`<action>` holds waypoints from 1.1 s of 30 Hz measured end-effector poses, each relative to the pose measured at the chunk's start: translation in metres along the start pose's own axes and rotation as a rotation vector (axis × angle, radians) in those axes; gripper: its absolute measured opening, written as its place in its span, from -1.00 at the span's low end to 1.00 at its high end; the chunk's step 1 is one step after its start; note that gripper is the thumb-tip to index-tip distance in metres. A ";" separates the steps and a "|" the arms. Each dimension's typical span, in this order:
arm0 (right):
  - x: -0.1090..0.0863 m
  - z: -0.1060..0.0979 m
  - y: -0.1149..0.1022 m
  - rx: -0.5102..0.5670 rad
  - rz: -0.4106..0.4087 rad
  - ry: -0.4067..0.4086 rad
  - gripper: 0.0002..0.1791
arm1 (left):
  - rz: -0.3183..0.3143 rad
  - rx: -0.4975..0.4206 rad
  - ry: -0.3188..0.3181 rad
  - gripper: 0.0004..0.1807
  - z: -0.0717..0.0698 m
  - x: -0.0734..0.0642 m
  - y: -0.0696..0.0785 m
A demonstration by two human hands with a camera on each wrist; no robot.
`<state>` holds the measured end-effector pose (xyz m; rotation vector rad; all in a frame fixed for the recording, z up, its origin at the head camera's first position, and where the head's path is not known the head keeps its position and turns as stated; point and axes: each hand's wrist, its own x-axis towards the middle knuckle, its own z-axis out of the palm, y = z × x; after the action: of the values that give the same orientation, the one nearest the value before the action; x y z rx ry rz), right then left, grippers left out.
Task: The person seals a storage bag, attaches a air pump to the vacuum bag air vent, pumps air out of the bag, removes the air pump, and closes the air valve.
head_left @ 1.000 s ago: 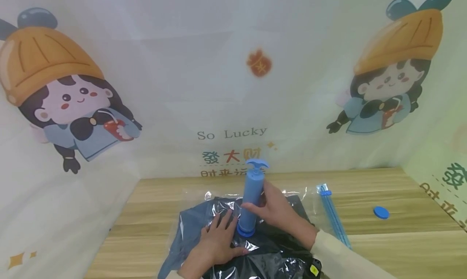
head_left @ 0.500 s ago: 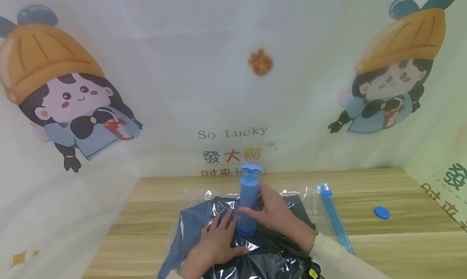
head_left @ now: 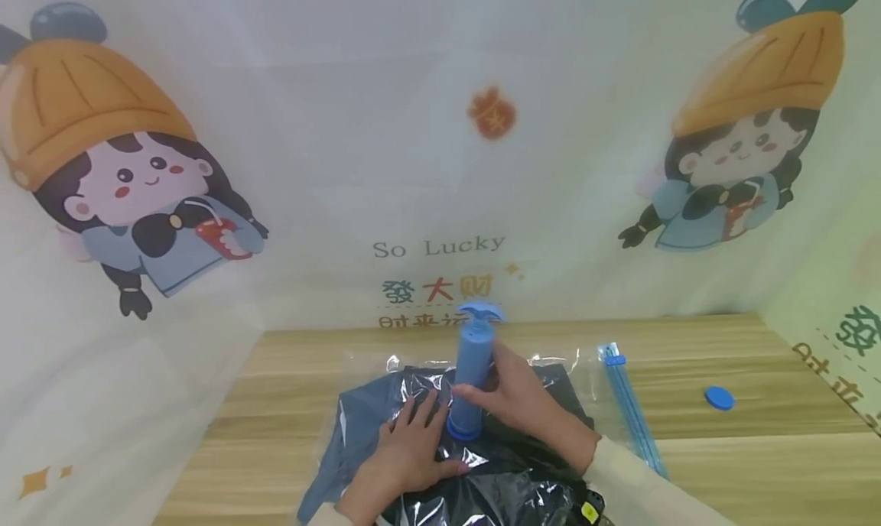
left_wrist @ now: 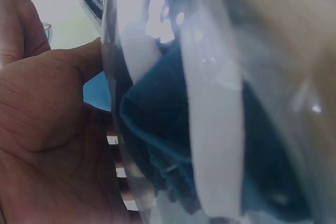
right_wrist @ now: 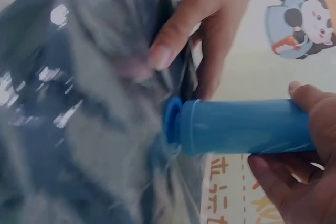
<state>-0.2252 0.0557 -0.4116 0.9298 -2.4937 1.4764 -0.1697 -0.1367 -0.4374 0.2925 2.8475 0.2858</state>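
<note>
Fingers [head_left: 424,409] splayed, left hand [head_left: 407,456] touches bag [head_left: 505,465]; right hand [head_left: 521,392] grips pump [head_left: 473,362].

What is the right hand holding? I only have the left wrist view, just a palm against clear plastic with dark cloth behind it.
Observer: The right hand grips a light-blue cylindrical plastic hand pump.
Operator: Got it. Anything lying loose off to the right, where I can't see?
Observer: Yes, a flat, round blue disc lies on the light wood-grain table, to the right of the clear plastic bag.
</note>
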 end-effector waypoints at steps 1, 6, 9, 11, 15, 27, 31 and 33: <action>0.001 0.000 -0.001 0.000 0.000 -0.008 -0.24 | 0.001 0.001 0.002 0.08 -0.001 0.000 0.000; 0.009 -0.002 -0.002 0.008 0.003 -0.053 -0.15 | 0.005 0.000 0.006 0.05 -0.004 -0.001 0.002; 0.012 -0.005 -0.003 0.079 0.020 -0.086 -0.05 | -0.008 0.002 -0.007 0.05 -0.003 0.000 0.002; 0.014 -0.010 -0.006 0.173 0.025 -0.108 -0.04 | -0.017 -0.001 -0.014 0.05 -0.003 0.000 0.002; 0.020 -0.022 -0.014 0.311 0.008 -0.149 -0.10 | -0.019 -0.013 -0.015 0.05 -0.004 0.000 0.001; 0.026 -0.037 -0.020 0.370 -0.107 -0.264 -0.21 | -0.013 -0.021 -0.011 0.04 -0.002 0.001 0.000; 0.027 -0.033 -0.020 0.297 -0.121 -0.207 -0.19 | -0.014 -0.015 -0.013 0.04 -0.003 0.001 0.001; 0.027 -0.031 -0.021 0.254 -0.106 -0.173 -0.20 | -0.009 -0.013 -0.010 0.04 -0.002 0.000 0.000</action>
<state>-0.2422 0.0613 -0.3691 1.2605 -2.3605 1.7770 -0.1707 -0.1366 -0.4351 0.2782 2.8352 0.2998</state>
